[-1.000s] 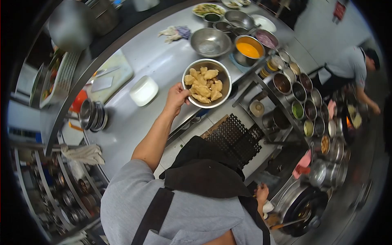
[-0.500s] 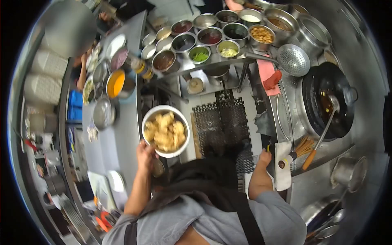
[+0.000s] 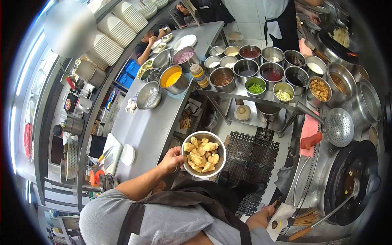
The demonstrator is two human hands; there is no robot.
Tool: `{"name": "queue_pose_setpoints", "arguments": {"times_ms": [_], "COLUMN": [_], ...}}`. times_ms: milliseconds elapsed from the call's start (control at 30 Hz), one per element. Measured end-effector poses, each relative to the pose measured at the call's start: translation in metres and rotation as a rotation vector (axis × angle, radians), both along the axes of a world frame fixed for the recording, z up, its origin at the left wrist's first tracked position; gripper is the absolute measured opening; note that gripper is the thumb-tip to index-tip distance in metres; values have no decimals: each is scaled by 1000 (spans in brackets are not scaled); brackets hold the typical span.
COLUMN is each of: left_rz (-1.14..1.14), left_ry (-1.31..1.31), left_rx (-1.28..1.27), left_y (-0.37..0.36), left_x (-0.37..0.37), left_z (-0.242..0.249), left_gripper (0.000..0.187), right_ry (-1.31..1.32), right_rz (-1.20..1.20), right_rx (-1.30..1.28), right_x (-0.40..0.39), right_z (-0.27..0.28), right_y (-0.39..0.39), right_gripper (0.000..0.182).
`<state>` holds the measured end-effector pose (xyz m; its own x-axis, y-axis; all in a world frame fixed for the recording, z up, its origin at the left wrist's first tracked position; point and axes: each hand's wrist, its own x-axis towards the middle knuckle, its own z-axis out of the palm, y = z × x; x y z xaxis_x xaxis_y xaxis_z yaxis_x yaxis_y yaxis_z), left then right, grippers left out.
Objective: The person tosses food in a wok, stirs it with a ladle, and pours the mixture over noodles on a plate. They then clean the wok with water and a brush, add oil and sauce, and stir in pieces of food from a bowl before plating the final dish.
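Note:
My left hand (image 3: 172, 159) grips the rim of a round metal bowl (image 3: 223, 152) on its left side, with the thumb over the edge. Pale golden battered pieces (image 3: 201, 154) fill the bowl, which hangs above the floor beside the left counter. Low at the stove's front edge, my right hand (image 3: 268, 211) has its fingers closed around something small I cannot make out. Close by lies a white cloth (image 3: 281, 214) with a dark-capped bottle (image 3: 279, 223) on it. To the right, a ladle (image 3: 341, 210) rests in a black wok (image 3: 347, 175) holding a little dark liquid.
On the left runs a steel counter (image 3: 141, 128) with an orange-liquid pot (image 3: 173, 79) and a metal bowl (image 3: 148, 96). Ahead, a rack carries several sauce pots (image 3: 246, 69). A strainer (image 3: 339, 127) lies by the stove. A black mat (image 3: 253, 167) covers the floor. Other people stand farther off.
The view has swung left, showing more of the left counter and shelves. My left hand still holds the bowl, which appears farther right in view. My right hand stays by the stove edge.

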<state>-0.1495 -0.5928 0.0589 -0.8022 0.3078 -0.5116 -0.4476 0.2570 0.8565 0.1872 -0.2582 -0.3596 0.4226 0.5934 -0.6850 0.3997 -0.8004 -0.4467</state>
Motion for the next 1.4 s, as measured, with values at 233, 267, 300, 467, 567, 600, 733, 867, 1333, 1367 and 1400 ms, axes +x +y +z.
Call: {"name": "queue_pose_setpoints", "arguments": {"times_ms": [233,267,300,467,567,600,733,867,1333,1367,1400], "left_rz": [-3,-3,-9,-40,-47,-43,-15,-1,-143,-168,-165], "left_ry": [3,7,5,9,10,10,4,1,17,5,8], "left_rx": [5,0,1,-6,4,7,2,22,198,234,215], "left_y": [-11,-11,-11,-16,-19,-19,-14,-12,154,177,194], "left_x": [1,1,0,-2,-4,-3,-1,-1,-9,-7,-4], "left_z": [-8,-8,-10,-15,-19,-18,-13,-22,-49,-45,-40], "left_gripper": [15,15,15,15,15,15,14,12,14,16,19], "right_ry": [127,134,138,226,232,220,233,149,601,537,392], "right_rz": [-177,-178,-181,-179,-148,-121,-145,-91,771,748,657], "right_rx": [99,110,113,154,79,53,-21,-97,535,677,855], "right_x": [-2,-2,-3,-5,1,2,7,17,-5,-2,0], "right_z": [28,31,35,69,57,55,47,42,317,350,370], "right_y": [-13,-14,-17,-27,-23,-21,-17,-22,23,49,72], "right_gripper": [47,48,48,53,49,47,43,48,23,21,24]}}
